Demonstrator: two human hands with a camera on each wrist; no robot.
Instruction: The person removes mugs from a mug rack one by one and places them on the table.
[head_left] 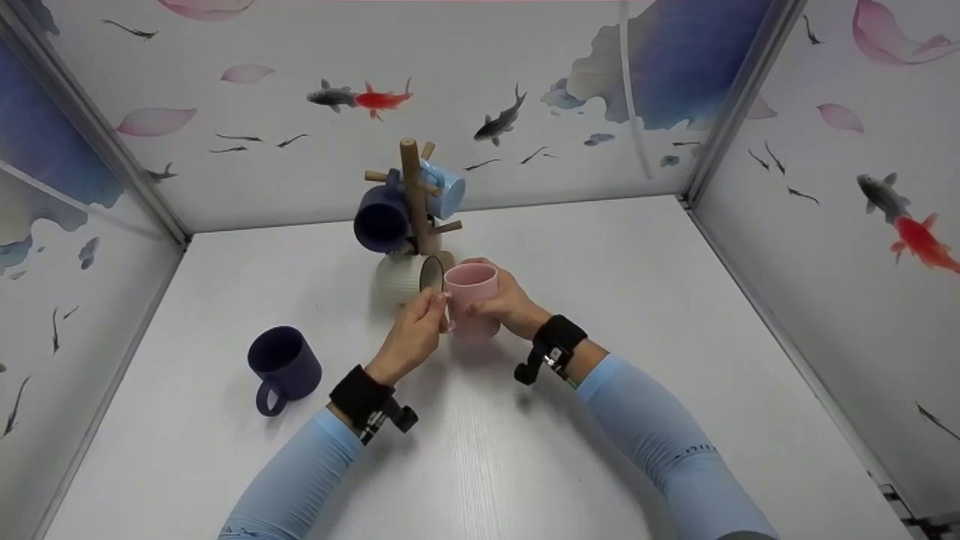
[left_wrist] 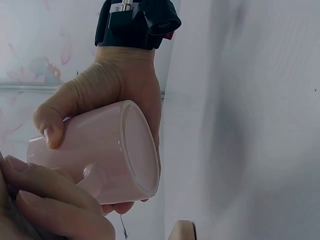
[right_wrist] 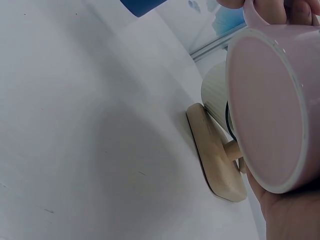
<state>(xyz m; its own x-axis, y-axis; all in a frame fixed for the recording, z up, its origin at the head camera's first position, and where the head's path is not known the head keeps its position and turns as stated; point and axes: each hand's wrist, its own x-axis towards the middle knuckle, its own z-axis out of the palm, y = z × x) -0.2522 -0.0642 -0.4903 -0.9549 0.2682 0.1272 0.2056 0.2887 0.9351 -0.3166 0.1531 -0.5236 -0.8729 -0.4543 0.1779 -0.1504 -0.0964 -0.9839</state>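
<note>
A pink mug (head_left: 472, 304) is held upright above the white table, in front of a wooden mug tree (head_left: 415, 195). My right hand (head_left: 514, 304) grips its body from the right, thumb across the near side. On the other side my left hand (head_left: 412, 334) pinches the mug's handle, which the fingers (left_wrist: 60, 200) partly cover in the left wrist view. The mug's flat base (right_wrist: 267, 110) shows in the right wrist view, raised off the table. Just behind my left hand, a cream ribbed mug (head_left: 401, 277) hangs low on the tree with its dark-rimmed mouth facing right.
On the tree's upper pegs hang a navy mug (head_left: 381, 217) at left and a light blue mug (head_left: 448, 189) at right. A lower right peg (head_left: 448, 227) is bare. Another navy mug (head_left: 289, 364) stands on the table (head_left: 480, 465) at left. Printed panels (head_left: 465, 60) enclose the table.
</note>
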